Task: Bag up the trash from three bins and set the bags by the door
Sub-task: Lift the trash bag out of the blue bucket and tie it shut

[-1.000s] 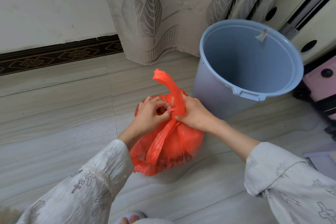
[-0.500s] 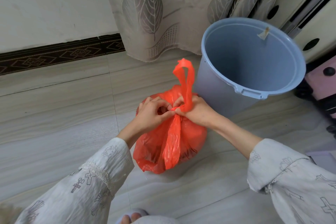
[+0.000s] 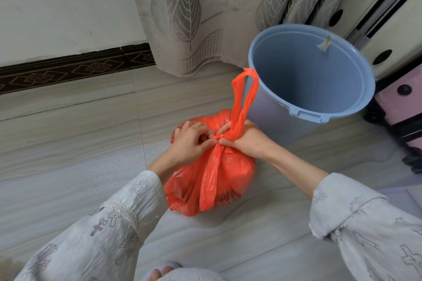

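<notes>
Bag (image 3: 228, 173) on floor, pinched handle loop (image 3: 245, 96) pointing up

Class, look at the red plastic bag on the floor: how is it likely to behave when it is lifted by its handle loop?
The red bag looks thin and crinkled, so it would likely sag, not keep shape. Its bulging body suggests some weight, probably modest. The handle loop is a narrow strip and may stretch under load.

I see pale tiled floor (image 3: 68, 166) carrying the red bag (image 3: 228, 178), with the blue bin (image 3: 274, 116) at its two o'clock.
</notes>
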`<state>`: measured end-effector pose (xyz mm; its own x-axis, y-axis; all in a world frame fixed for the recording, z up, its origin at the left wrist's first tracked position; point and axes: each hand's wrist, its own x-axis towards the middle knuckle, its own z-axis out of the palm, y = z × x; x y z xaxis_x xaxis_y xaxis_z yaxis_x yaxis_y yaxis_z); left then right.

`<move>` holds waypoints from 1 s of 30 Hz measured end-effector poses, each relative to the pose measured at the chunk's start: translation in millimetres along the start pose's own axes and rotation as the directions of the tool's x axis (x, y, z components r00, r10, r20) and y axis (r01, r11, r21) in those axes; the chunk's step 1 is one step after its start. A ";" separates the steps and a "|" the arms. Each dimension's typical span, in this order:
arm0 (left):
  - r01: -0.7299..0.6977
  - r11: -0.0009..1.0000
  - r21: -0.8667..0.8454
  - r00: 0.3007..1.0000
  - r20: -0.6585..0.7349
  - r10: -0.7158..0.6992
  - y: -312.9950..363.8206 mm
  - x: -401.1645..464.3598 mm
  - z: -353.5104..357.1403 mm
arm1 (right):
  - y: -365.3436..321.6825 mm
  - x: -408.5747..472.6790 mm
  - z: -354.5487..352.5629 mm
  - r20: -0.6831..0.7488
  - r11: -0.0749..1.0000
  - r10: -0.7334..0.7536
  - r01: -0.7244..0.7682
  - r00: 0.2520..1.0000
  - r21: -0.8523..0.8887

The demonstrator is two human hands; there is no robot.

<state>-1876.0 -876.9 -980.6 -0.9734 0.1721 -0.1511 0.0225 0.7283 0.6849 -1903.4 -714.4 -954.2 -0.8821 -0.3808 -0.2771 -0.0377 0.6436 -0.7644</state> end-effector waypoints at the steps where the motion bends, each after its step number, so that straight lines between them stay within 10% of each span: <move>1: -0.001 1.000 0.001 1.000 0.009 0.001 -1.1 -0.5 -1.1 | -2.1 -0.6 1.1 -0.016 1.000 -0.018 0.018 1.000 -0.012; 9: 0.050 0.996 -0.075 0.997 -0.059 -0.054 -0.3 -3.8 -1.9 | -4.0 8.7 24.5 -0.122 0.942 -0.210 0.168 0.970 -0.289; 14: 0.080 0.985 -0.154 0.988 -0.115 -0.098 -3.0 -7.3 -4.9 | -10.3 11.6 31.9 -0.225 0.985 0.080 -0.042 0.971 0.170; 21: 0.153 0.956 -0.251 0.961 -0.187 -0.203 -7.5 -9.4 -10.1 | -19.9 11.1 29.3 0.057 0.624 0.306 -0.245 0.950 0.742; 30: 0.116 0.933 -0.341 0.980 -0.113 -0.164 -12.3 -11.2 -8.6 | -13.4 11.5 30.6 -0.183 0.931 0.046 0.024 0.982 0.365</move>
<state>-1867.4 -893.5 -981.1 -0.9834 -0.0254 -0.1794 -0.1699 0.4734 0.8643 -1898.7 -747.7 -964.9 -0.9541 -0.2224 -0.2006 0.1148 0.3471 -0.9308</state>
